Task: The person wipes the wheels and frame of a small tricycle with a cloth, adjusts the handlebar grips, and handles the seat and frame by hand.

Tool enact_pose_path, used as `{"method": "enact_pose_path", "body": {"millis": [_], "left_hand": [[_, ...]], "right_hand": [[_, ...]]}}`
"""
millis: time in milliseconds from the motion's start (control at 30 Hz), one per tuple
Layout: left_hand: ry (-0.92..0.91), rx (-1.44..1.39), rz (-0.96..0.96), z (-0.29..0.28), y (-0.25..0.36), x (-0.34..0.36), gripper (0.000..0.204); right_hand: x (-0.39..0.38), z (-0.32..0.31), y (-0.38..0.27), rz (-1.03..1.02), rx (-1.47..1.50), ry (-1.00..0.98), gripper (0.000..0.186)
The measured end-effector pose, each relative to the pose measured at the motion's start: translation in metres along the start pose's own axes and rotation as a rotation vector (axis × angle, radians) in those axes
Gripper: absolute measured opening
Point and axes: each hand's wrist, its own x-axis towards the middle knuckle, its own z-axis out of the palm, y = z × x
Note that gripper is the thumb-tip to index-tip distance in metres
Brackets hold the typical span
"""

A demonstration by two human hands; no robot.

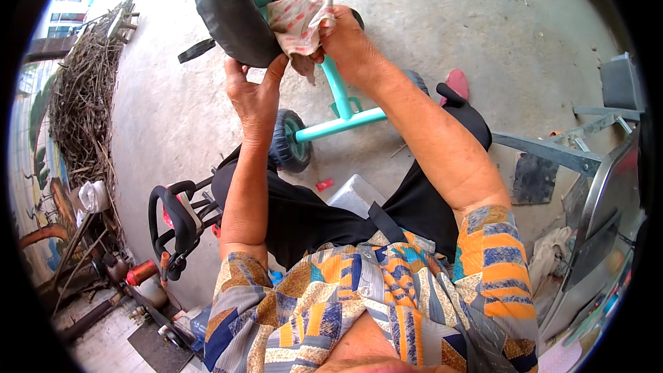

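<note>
A child's tricycle with a teal frame (345, 124) stands on the concrete in front of me. Its big black front wheel (224, 10) is raised toward the far side, with a black pedal (196, 51) beside it. My left hand (257, 93) grips the lower edge of this wheel, thumb on one side and fingers on the other. In my right hand (349, 41) is a pale cloth with red marks (298, 22), bunched and pressed at the wheel's inner side near the fork. Its fingertips are partly hidden by the cloth. A small rear wheel (293, 140) lies below my hands.
By my left leg is a black padded hoop (173, 228) with rods. Bundled twigs (86, 90) lean at the far left, above a red cylinder (141, 273). A metal frame (552, 148) stands at right. A light block (356, 197) lies between my legs.
</note>
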Motion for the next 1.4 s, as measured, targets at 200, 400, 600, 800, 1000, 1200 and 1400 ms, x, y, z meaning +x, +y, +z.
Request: {"method": "enact_pose_path", "body": {"millis": [200,400,600,800,1000,1200,1400], "left_hand": [[0.134,0.024,0.105,-0.002,0.011,0.008,0.050],[-0.001,-0.025,0.036,-0.003,0.011,0.010,0.039],[-0.006,-0.093,-0.025,-0.004,0.020,0.010,0.039],[-0.015,-0.134,-0.036,0.000,0.014,0.006,0.037],[-0.091,-0.105,-0.056,0.011,-0.025,-0.013,0.042],[-0.317,-0.503,-0.400,-0.015,-0.009,-0.003,0.062],[-0.118,-0.246,-0.133,-0.006,0.000,0.007,0.046]], "right_hand": [[0.038,-0.017,0.057,-0.178,-0.539,0.076,0.014],[0.051,-0.026,0.074,-0.255,-0.785,0.168,0.024],[0.039,-0.010,0.047,-0.138,-0.991,0.074,0.016],[0.023,-0.005,0.021,-0.063,-0.435,0.015,0.017],[0.009,-0.001,-0.007,0.123,0.140,0.001,0.019],[0.033,-0.012,0.050,-0.231,-0.625,0.150,0.020],[0.039,-0.016,0.057,-0.114,-0.668,0.166,0.023]]}}
